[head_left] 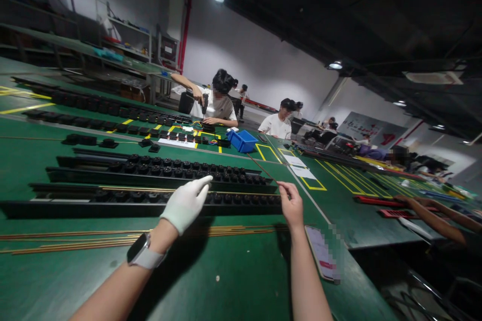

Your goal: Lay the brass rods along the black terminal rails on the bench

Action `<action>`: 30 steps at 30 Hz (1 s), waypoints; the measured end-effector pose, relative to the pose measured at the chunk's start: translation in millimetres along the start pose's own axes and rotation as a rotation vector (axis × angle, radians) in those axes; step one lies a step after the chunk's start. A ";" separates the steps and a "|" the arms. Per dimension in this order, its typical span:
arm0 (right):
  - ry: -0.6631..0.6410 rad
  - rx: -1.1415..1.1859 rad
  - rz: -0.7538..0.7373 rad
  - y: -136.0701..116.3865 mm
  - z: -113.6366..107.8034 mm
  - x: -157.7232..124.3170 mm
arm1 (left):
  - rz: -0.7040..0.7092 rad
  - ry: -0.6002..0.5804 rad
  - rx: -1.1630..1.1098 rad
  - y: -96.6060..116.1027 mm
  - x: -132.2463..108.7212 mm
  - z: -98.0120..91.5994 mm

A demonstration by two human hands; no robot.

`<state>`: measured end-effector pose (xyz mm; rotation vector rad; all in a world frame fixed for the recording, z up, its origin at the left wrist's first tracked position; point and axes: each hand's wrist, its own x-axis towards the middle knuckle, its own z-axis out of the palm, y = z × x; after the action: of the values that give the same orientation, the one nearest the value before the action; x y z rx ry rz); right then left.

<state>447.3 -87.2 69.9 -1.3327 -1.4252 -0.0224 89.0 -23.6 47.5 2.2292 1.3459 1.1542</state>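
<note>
We look down at a green bench (241, 281), where our two hands reach forward from its near edge. Our left hand (187, 204), in a white glove with a watch (138, 249) at the wrist, hovers over long black channels (139, 209) lying parallel to that edge; its thumb and fingers are narrowly parted, and we see nothing between them. Our bare right hand (289, 200) pinches one end of a thin dark rod (262, 168), at the channels' right ends; the rod slants away towards a blue bin (243, 141) near the far edge.

Rows of round black parts (188, 166) fill much of the channels, and a golden rod (135, 189) lies lengthwise along the nearest ones. Between them and the near edge, a loose bundle of brass-coloured rods (94, 243) stretches in from the left. A phone (320, 253) lies beside our right forearm, close to the bench's right edge. Across the far edge, a co-worker (216, 105) in a white shirt holds a dark power tool (205, 104) over wired parts.
</note>
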 end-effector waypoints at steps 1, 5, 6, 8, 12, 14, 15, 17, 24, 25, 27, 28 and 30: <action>-0.031 -0.007 -0.012 4.8 3.5 2.3 | 0.005 0.008 0.062 -6.1 4.2 -3.7; -0.165 -0.042 -0.077 22.8 19.4 4.0 | 0.109 -0.043 0.220 -25.9 7.5 -4.9; -0.204 -0.057 -0.094 27.0 22.8 3.4 | 0.155 -0.059 0.236 -29.3 6.1 -2.0; -0.282 -0.085 -0.112 34.8 28.1 1.6 | 0.232 -0.079 0.263 -33.7 2.5 6.2; -0.391 -0.123 -0.117 47.6 34.4 -4.2 | 0.273 -0.097 0.317 -35.6 -2.5 23.7; -0.422 -0.133 -0.118 52.6 36.2 -7.1 | 0.284 -0.118 0.346 -34.2 -3.0 29.8; -0.431 -0.139 -0.120 54.8 37.1 -8.4 | 0.289 -0.126 0.361 -33.2 -3.1 32.0; -0.442 -0.152 -0.126 58.6 38.7 -10.3 | 0.298 -0.141 0.390 -30.8 -3.2 35.4; -0.467 -0.185 -0.118 65.9 44.0 -14.0 | 0.318 -0.180 0.457 -25.6 -8.2 44.1; -0.467 -0.188 -0.121 66.2 44.4 -14.1 | 0.318 -0.183 0.464 -25.5 -9.0 45.3; -0.460 -0.201 -0.134 66.4 44.8 -14.2 | 0.313 -0.186 0.475 -25.7 -10.3 47.4; -0.456 -0.217 -0.143 66.1 44.8 -14.2 | 0.309 -0.186 0.479 -25.9 -10.7 48.4; -0.457 -0.273 -0.168 64.7 44.4 -14.2 | 0.299 -0.188 0.487 -26.6 -11.1 50.1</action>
<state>458.8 -44.8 3.4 -1.4973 -1.9745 -0.0246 108.2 -11.6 -5.7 2.8806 1.3577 0.7225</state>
